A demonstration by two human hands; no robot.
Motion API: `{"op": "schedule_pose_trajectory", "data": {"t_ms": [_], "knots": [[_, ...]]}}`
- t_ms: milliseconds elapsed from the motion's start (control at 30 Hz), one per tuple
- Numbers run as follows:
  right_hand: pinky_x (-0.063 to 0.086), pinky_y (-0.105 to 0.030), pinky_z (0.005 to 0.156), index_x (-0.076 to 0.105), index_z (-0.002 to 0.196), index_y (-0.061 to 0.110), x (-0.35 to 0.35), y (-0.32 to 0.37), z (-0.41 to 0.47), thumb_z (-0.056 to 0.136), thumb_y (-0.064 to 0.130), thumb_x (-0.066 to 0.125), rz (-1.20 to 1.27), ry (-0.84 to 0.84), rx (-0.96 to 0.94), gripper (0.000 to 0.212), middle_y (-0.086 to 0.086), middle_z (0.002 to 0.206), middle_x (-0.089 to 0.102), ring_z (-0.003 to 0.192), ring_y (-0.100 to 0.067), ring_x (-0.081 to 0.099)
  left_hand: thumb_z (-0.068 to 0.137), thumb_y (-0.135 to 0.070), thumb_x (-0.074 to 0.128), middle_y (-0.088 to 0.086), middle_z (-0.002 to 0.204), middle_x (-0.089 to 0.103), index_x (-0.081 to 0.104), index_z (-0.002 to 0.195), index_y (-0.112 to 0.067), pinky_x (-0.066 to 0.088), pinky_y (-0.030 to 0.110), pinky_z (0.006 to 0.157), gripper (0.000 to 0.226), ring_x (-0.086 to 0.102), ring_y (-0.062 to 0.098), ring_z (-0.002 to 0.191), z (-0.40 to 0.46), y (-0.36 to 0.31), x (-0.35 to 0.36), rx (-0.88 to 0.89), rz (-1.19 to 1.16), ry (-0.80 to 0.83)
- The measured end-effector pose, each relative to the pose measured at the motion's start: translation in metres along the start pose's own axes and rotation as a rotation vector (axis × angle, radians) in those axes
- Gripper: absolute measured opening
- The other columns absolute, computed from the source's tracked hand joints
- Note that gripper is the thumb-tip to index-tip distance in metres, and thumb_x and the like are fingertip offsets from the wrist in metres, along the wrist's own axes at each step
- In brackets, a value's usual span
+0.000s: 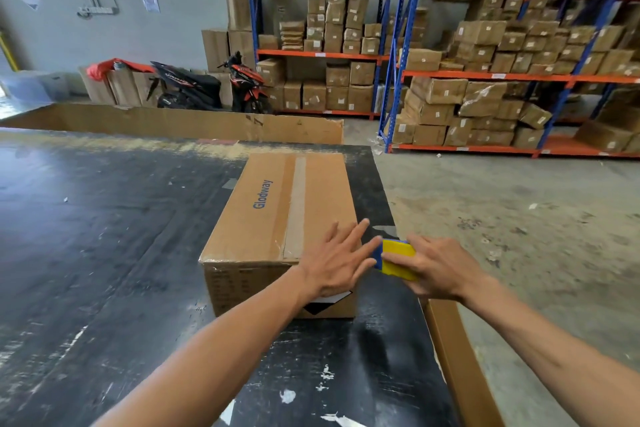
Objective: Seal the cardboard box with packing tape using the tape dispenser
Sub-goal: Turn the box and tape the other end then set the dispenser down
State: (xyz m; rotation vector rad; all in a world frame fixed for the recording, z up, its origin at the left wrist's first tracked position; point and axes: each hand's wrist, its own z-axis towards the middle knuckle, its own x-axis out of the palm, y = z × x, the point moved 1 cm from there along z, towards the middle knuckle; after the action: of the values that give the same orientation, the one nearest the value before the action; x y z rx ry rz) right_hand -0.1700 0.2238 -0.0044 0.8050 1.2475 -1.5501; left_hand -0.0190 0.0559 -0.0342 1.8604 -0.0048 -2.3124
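A brown cardboard box (270, 211) printed "Glodway" lies on the black table (104, 253), near its right edge. A strip of tape runs along the box's top seam. My left hand (337, 262) rests flat on the box's near right corner, fingers spread. My right hand (438, 269) grips a yellow and blue tape dispenser (398, 258) just off that corner, beside the box's right side. The dispenser's blade and roll are hidden by my fingers.
The table's right edge drops to a concrete floor (519, 211). A cardboard sheet (460, 364) leans along that edge. A long low cardboard wall (180, 121) stands behind the table. Shelving racks (485, 76) full of boxes and a parked scooter (242, 87) fill the back.
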Motion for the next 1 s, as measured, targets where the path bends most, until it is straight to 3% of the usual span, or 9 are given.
{"op": "schedule_pose_trajectory", "data": {"t_ms": [100,167,233,367,467,533,600,767,1000], "knots": [[0.046,-0.030,0.038,0.072,0.111,0.035,0.001,-0.003,-0.007,0.066,0.043,0.073,-0.017,-0.046,0.075,0.045,-0.009,0.076,0.059,0.052,-0.030,0.062,0.105,-0.039,0.017,0.025,0.154,0.041,0.056,0.131,-0.006,0.028,0.057,0.115,0.057,0.042,0.040,0.139,0.007,-0.002,0.016,-0.003,0.064,-0.011],[0.045,-0.029,0.040,0.075,0.106,0.037,0.006,0.000,-0.013,0.062,0.043,0.075,-0.018,-0.062,0.164,0.045,-0.008,0.076,0.061,0.052,-0.030,0.063,0.104,-0.037,0.019,0.026,0.149,0.046,0.061,0.124,-0.004,0.036,0.057,0.112,0.057,0.047,0.040,0.136,0.008,-0.003,0.020,0.014,0.075,-0.021],[0.048,-0.031,0.044,0.074,0.107,0.040,0.009,0.005,-0.019,0.060,0.044,0.074,0.039,-0.039,0.282,0.047,-0.007,0.080,0.064,0.057,-0.032,0.065,0.100,-0.040,0.018,0.025,0.152,0.042,0.056,0.135,-0.001,0.033,0.055,0.114,0.065,0.045,0.038,0.139,0.008,-0.004,0.016,-0.038,0.021,-0.043],[0.050,-0.032,0.076,0.069,0.119,0.046,0.007,0.014,-0.023,0.074,0.049,0.068,0.419,0.117,0.711,0.045,0.002,0.110,0.073,0.098,-0.024,0.067,0.094,-0.054,0.025,0.025,0.164,0.011,0.025,0.155,-0.003,0.007,0.056,0.122,0.080,0.012,0.039,0.152,0.008,-0.003,0.008,-0.272,-0.087,-0.001],[0.048,-0.033,0.071,0.076,0.090,0.018,0.020,0.016,-0.026,0.075,0.044,0.073,0.903,0.170,1.024,0.030,-0.006,0.093,0.076,0.080,-0.019,0.066,0.088,-0.064,0.023,0.029,0.161,0.016,0.029,0.147,-0.004,0.011,0.059,0.119,0.085,0.015,0.044,0.148,0.011,0.000,0.004,-0.393,-0.135,0.023],[0.052,-0.039,0.070,0.071,0.072,0.012,0.039,0.022,-0.035,0.067,0.058,0.069,1.032,0.226,1.164,0.046,-0.011,0.080,0.076,0.074,-0.025,0.069,0.089,-0.065,0.021,0.028,0.160,0.020,0.029,0.147,-0.004,0.013,0.059,0.119,0.085,0.018,0.043,0.147,0.012,0.000,0.005,-0.390,-0.122,0.034],[0.056,-0.046,0.078,0.071,0.070,0.010,0.064,0.032,-0.044,0.065,0.064,0.064,1.122,0.219,1.234,0.055,-0.013,0.078,0.076,0.074,-0.028,0.071,0.090,-0.064,0.019,0.028,0.161,0.018,0.026,0.149,-0.003,0.012,0.059,0.119,0.086,0.017,0.043,0.148,0.012,0.000,0.005,-0.373,-0.116,0.042],[0.043,-0.036,0.070,0.059,0.060,0.011,0.083,0.057,-0.046,0.095,0.051,0.054,1.009,0.140,1.354,0.054,-0.011,0.076,0.066,0.084,-0.033,0.063,0.093,-0.062,0.016,0.028,0.161,0.018,0.024,0.151,-0.003,0.014,0.060,0.118,0.083,0.018,0.045,0.146,0.014,0.001,0.005,-0.353,-0.081,0.083],[0.036,-0.032,0.069,0.061,0.061,0.012,0.098,0.067,-0.042,0.096,0.055,0.052,0.843,0.152,1.412,0.057,-0.016,0.081,0.065,0.089,-0.036,0.061,0.096,-0.060,0.012,0.029,0.163,0.009,0.015,0.156,-0.004,0.006,0.060,0.120,0.082,0.008,0.045,0.150,0.015,0.001,0.001,-0.364,-0.082,0.158]]}}
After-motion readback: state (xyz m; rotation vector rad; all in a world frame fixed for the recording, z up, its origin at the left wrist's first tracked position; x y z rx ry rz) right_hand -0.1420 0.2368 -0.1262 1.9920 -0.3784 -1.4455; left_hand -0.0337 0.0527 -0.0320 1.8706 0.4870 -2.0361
